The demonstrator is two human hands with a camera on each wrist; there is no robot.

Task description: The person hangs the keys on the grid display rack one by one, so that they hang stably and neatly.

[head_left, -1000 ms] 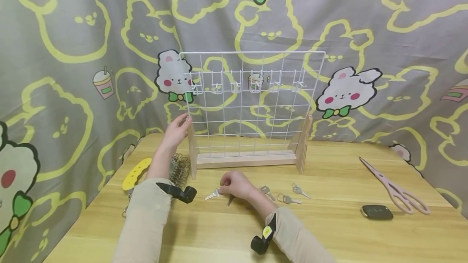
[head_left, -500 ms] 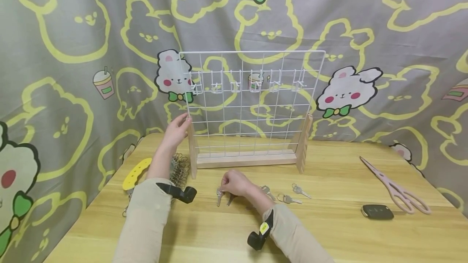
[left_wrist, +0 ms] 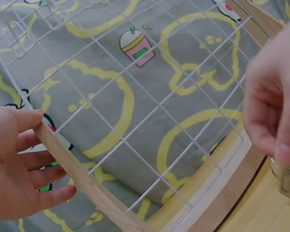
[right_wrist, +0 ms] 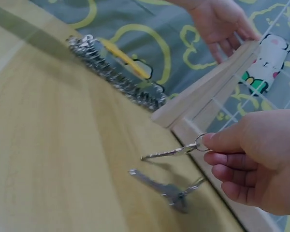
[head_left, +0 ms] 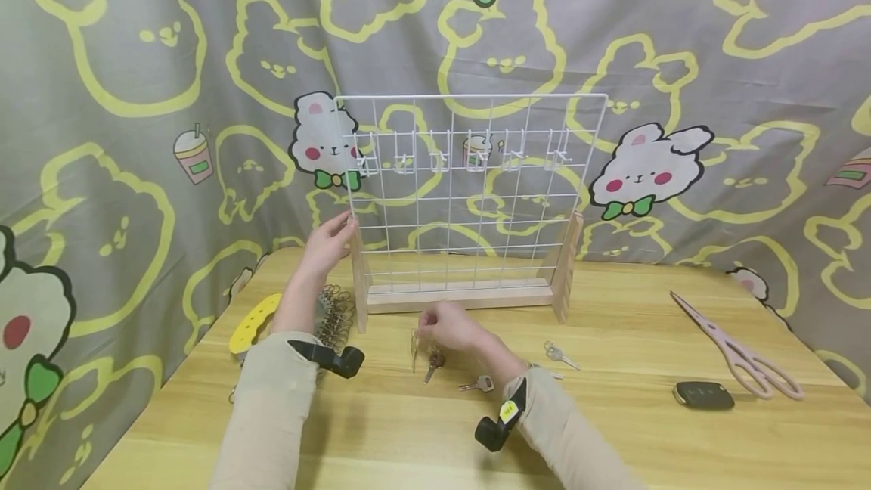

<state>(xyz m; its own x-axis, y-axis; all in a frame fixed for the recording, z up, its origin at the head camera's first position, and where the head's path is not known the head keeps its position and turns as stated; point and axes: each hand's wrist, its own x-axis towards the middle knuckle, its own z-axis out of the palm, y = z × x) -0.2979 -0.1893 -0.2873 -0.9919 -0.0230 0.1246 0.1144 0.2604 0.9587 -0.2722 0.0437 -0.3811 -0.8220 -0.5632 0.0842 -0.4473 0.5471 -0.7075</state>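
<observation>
- A key point(head_left: 413, 354) is hanging by its ring point(right_wrist: 201, 143) from the right hand point(head_left: 449, 326), over the tabletop point(head_left: 381, 437) near the rack's left end.
- Its long axis is running nearly upright in the head view, tip pointing down; in the right wrist view the blade is pointing left, away from the fingers point(right_wrist: 234, 177).
- The right thumb and forefinger are pinching the ring; the others are curling inward.
- A second key point(right_wrist: 171, 193) is lying close by; a third key point(head_left: 478, 383) and a fourth key point(head_left: 562, 355) are lying farther right, and the right arm is partly hiding another.
- The wire rack point(head_left: 459, 298) is standing behind; the left hand point(left_wrist: 24, 164) is touching its wooden post point(left_wrist: 82, 173), fingers loosely extended.
- Metal rings point(head_left: 336, 320) and a yellow handle point(head_left: 249, 325) are lying left, partly behind the left arm.
- A car key point(head_left: 703, 395) and scissors point(head_left: 701, 328) are lying well to the right.
</observation>
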